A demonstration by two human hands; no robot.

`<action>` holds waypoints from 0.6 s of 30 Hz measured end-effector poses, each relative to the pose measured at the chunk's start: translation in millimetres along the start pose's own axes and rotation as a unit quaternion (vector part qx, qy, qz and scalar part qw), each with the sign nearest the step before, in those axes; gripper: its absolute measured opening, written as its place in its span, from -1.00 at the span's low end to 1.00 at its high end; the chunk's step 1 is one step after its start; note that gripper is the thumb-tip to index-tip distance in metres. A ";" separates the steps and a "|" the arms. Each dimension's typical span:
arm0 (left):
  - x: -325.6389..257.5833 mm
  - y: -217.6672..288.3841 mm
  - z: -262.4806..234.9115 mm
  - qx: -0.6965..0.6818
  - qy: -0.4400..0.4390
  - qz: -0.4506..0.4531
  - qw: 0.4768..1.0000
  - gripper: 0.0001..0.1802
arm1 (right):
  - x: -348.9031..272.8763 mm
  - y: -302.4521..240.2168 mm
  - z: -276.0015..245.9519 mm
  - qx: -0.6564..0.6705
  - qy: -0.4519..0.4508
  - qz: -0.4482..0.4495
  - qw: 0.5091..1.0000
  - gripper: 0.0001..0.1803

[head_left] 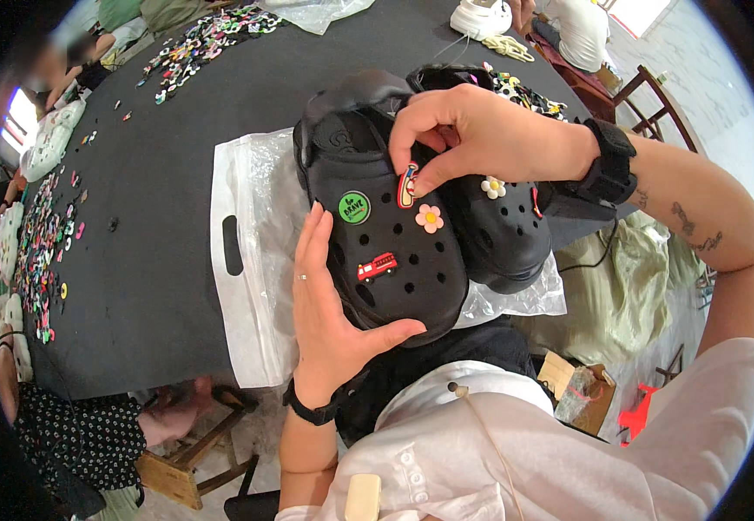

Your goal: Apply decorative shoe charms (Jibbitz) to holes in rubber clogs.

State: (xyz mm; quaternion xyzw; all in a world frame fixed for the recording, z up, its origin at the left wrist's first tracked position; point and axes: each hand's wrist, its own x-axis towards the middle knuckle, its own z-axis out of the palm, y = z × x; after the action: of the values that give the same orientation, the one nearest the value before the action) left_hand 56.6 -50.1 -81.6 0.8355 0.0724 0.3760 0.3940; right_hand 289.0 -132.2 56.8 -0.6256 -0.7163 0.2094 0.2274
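A black clog (433,300) with vent holes lies toe toward me at the middle of the table. My left hand (325,304) steadies it, fingers along its left side and thumb over the toe. Between thumb and fingers, my right hand (498,135) pinches a red, yellow and blue shoe charm (407,187) against the clog's upper. Also fixed on this upper are a round green charm (354,207), a pink flower charm (430,218) and a red fire truck charm (377,267). To the right sits a second black clog (490,247), bearing a white flower charm (493,187).
Under the clogs is a white-edged plastic bag (251,339). Loose charms lie in piles at the left (42,252), far left (207,48) and beyond the second clog. A white clog (481,17) stands at the back. Other people sit around the dark table (168,174).
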 end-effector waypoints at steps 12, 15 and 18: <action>-0.6 0.9 1.6 0.003 0.005 -0.008 1.000 0.34 | 0.9 -16.3 5.5 0.111 0.005 0.234 0.966 -0.82; -0.2 0.2 2.2 -0.008 0.004 -0.005 1.000 0.34 | -5.9 -8.9 13.5 0.038 0.054 0.181 0.981 -0.71; -0.7 0.5 -0.5 -0.010 0.000 -0.005 1.000 0.34 | -3.6 -8.0 15.6 -0.011 0.223 0.066 0.972 -0.56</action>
State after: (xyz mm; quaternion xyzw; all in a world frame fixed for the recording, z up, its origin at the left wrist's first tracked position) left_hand 55.7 -50.4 -81.5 0.8314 0.0726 0.3744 0.4041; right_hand 273.8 -137.1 48.6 -0.7047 -0.6072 0.0707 0.3602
